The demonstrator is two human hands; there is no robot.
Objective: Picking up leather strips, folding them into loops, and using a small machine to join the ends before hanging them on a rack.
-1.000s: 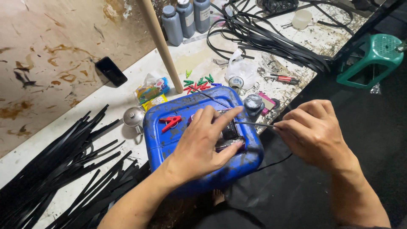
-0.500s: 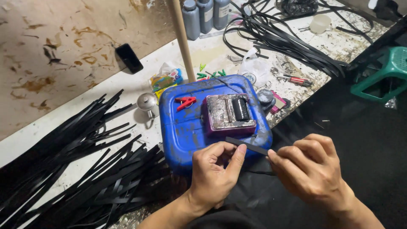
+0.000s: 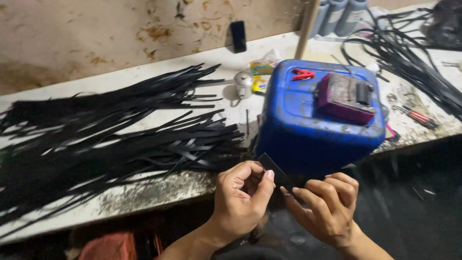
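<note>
Low in the head view, my left hand (image 3: 241, 202) and my right hand (image 3: 327, 207) both pinch one short black strip (image 3: 275, 169), held in front of the bench edge. Its free end sticks up and to the left between my thumbs. Just behind my hands stands a blue plastic jerrycan (image 3: 308, 130) lying flat on the bench. On top of the can sit a maroon boxy device (image 3: 344, 96) and a small red clip (image 3: 303, 74).
A big heap of long black strips (image 3: 110, 130) covers the white bench (image 3: 144, 195) to the left. A small metal bell (image 3: 243, 81), a black phone (image 3: 237, 35), a wooden pole (image 3: 306, 24), grey canisters (image 3: 342, 14) and more black strips (image 3: 409, 53) lie behind.
My hands left the top of the blue can and came down toward me with a black strip pinched between them. The view swung left, showing more of the strip heap.
</note>
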